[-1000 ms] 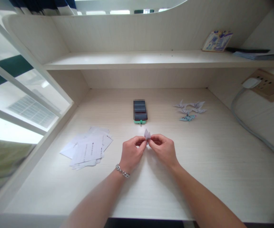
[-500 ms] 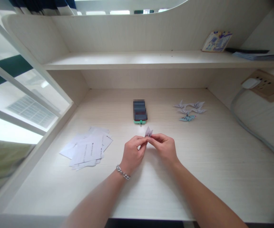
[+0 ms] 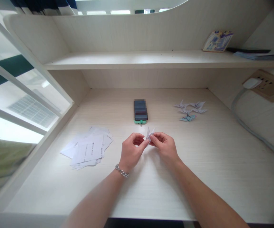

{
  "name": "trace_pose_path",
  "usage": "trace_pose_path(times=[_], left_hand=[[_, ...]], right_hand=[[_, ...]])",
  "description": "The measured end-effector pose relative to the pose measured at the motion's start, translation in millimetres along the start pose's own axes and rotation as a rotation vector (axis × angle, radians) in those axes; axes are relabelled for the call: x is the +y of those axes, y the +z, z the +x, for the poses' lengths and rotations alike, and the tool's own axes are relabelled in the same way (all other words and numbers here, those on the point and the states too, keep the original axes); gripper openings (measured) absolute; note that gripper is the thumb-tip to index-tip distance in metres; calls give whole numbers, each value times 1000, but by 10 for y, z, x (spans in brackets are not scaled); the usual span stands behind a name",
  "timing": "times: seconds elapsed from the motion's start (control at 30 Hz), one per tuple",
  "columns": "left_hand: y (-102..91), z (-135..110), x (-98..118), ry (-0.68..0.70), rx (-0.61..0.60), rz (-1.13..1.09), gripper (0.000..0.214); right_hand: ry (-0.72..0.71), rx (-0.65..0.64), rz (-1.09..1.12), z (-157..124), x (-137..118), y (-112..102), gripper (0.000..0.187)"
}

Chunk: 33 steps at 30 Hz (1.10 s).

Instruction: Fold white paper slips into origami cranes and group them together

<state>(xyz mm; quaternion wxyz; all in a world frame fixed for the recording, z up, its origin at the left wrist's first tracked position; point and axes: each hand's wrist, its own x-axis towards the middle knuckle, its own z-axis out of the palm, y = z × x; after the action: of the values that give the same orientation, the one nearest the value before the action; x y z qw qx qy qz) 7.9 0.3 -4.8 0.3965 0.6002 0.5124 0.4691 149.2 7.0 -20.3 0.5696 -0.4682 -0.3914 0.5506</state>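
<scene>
Between my hands a small white folded paper crane [image 3: 148,133] is held just above the desk, its thin points sticking up. My left hand [image 3: 133,148] has its thumb pressed against the near side of the paper, with the other fingers curled behind. My right hand [image 3: 163,145] pinches the crane's right side between thumb and fingers. Parts of the paper are hidden by the fingertips. Several finished white paper cranes [image 3: 184,110] lie at the back right, and a blue one [image 3: 188,118] lies in front of them.
A phone [image 3: 140,110] lies beyond my hands, its screen blurred. Loose printed paper sheets [image 3: 88,148] are piled on the left of the desk [image 3: 213,177]. A cable [image 3: 248,129] runs along the right wall from a plug [image 3: 251,83]. Above spans a shelf [image 3: 132,60].
My left hand's fingers have loosened and shifted slightly, its thumb now lying on the crane. The paper has turned, and its points stand further apart. My right hand keeps its pinch.
</scene>
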Motion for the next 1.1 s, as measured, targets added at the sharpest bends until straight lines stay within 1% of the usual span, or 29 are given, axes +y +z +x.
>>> trace_pose_path(times=[0.1, 0.27, 0.37, 0.53, 0.67, 0.8, 0.93, 1.1], left_hand=[[2, -5, 7, -22, -25, -18, 19], [-2, -21, 34, 7, -44, 4, 19], [-12, -16, 47, 78, -46, 50, 17], [-11, -11, 60, 235, 29, 122, 14], [-2, -23, 63, 278, 32, 158, 12], [5, -38, 73, 214, 35, 162, 14], [8, -43, 76, 129, 39, 102, 15], [2, -16, 38, 53, 10, 29, 17]], right_hand=[[-7, -19, -18, -4, 1, -3, 19], [-35, -48, -44, 4, -3, -15, 20], [-55, -60, -63, 0, -15, -13, 21], [-84, -25, -90, -26, -49, 12, 24], [-89, -25, -108, -31, -49, 4, 25], [-93, -46, -132, -30, -40, -7, 22], [-98, -49, -145, -40, -45, 13, 22], [-83, -66, -144, -43, -49, 18, 23]])
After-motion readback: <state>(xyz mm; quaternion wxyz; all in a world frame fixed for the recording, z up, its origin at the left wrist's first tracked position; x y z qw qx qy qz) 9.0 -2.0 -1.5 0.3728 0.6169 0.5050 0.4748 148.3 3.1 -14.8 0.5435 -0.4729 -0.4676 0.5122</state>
